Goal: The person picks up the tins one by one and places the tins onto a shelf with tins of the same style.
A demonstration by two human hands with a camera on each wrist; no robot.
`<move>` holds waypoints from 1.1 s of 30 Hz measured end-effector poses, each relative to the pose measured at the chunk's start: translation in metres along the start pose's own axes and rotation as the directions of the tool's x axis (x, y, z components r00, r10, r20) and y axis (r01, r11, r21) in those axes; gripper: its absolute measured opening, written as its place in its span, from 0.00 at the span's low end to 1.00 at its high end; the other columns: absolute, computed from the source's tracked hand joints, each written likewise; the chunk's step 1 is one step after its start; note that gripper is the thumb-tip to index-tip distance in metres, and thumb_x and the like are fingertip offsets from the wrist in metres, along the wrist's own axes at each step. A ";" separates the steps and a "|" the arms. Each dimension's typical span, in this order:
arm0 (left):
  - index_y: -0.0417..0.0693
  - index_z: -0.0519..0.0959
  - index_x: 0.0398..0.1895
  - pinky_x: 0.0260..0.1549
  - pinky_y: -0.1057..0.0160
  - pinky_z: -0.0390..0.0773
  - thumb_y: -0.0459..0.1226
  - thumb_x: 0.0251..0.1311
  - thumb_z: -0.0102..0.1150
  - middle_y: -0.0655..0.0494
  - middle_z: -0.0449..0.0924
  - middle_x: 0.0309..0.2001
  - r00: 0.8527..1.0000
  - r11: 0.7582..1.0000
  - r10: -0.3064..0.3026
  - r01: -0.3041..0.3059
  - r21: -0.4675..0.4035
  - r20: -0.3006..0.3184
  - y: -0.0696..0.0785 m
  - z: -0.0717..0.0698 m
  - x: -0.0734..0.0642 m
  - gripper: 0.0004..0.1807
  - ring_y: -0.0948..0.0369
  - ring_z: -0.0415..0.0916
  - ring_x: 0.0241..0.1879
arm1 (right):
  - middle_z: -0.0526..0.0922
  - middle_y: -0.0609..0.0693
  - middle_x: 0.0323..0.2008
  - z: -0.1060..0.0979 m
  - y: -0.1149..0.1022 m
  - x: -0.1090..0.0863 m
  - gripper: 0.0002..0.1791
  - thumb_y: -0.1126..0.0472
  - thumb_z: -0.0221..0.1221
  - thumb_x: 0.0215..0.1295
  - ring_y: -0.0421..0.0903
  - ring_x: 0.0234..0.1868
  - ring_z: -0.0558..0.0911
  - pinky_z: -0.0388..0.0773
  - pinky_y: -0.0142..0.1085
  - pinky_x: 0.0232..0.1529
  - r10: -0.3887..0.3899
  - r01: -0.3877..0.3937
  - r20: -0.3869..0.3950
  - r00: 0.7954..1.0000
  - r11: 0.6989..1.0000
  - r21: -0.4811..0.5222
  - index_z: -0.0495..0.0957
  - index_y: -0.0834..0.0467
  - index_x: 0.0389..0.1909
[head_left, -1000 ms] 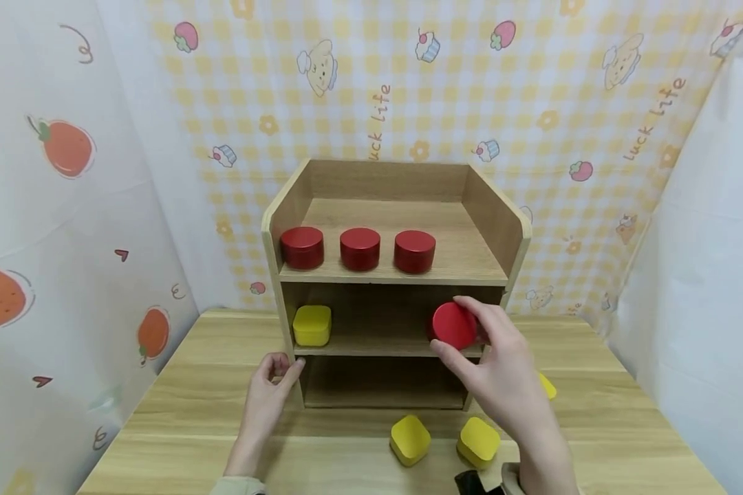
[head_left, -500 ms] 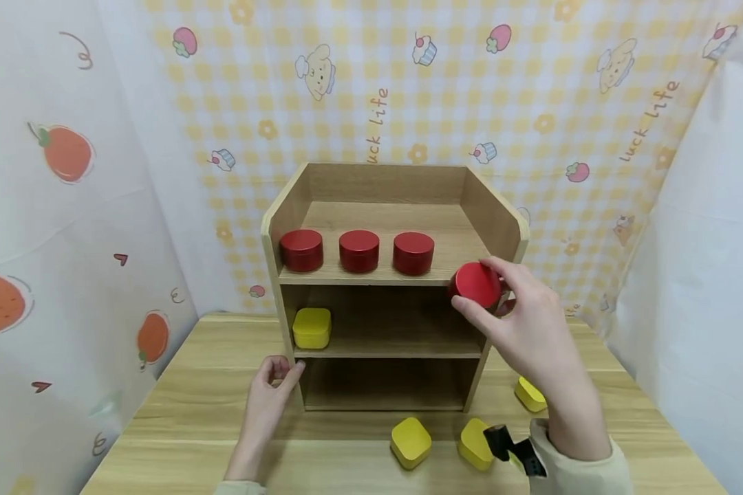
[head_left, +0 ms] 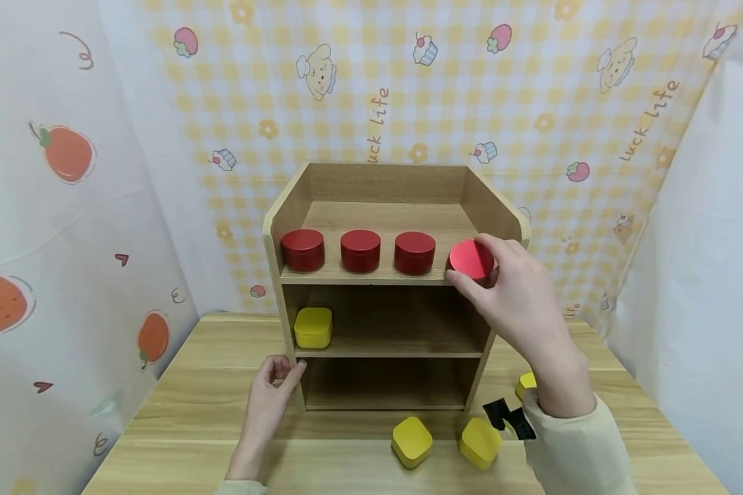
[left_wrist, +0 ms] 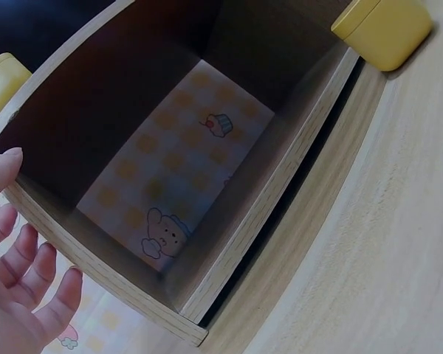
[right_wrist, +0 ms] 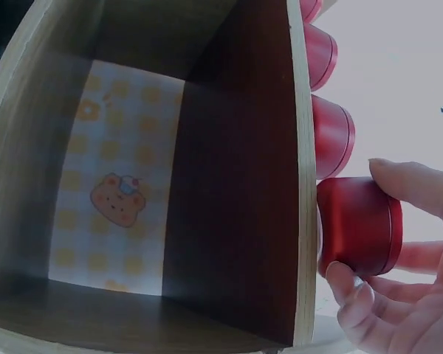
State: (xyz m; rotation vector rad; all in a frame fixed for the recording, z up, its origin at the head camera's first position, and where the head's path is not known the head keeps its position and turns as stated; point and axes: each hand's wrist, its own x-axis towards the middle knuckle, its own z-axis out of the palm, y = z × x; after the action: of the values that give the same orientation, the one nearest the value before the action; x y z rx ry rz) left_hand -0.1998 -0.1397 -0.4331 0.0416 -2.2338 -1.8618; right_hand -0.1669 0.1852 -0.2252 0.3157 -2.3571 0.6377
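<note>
The red tin (head_left: 470,261), clamped between the right hand's (head_left: 515,295) thumb and fingers, has risen from the middle compartment (head_left: 386,323) to the right end of the top board (head_left: 390,214), though whether it touches wood is unclear. Three matching satiny, round tins (head_left: 360,252) already stand there; one rounded-square yellow box (head_left: 313,328) sits below, while three others (head_left: 411,443) remain on the streaky-grained tabletop (head_left: 179,392). The left hand's (head_left: 267,395) thumb and bent fingers clasp the wooden shelf's (head_left: 390,182) left panel.

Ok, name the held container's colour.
The held container is red, seen best in the head view.
</note>
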 end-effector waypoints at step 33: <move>0.40 0.71 0.40 0.37 0.70 0.71 0.44 0.62 0.65 0.50 0.70 0.39 1.000 0.999 0.011 -0.012 -0.037 -0.018 -0.021 0.002 0.007 0.18 0.60 0.69 0.40 | 0.76 0.64 0.42 0.004 -0.005 0.019 0.31 0.48 0.58 0.67 0.61 0.41 0.75 0.72 0.52 0.40 0.200 -0.188 0.095 0.975 0.975 -0.121 0.68 0.65 0.62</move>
State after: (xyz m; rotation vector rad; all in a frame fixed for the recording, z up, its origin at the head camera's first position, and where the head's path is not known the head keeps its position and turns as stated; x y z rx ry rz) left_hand -0.2097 -0.1429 -0.4527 0.0390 -2.1826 -1.8890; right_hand -0.1813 0.1782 -0.2133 0.0709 -2.5358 0.5888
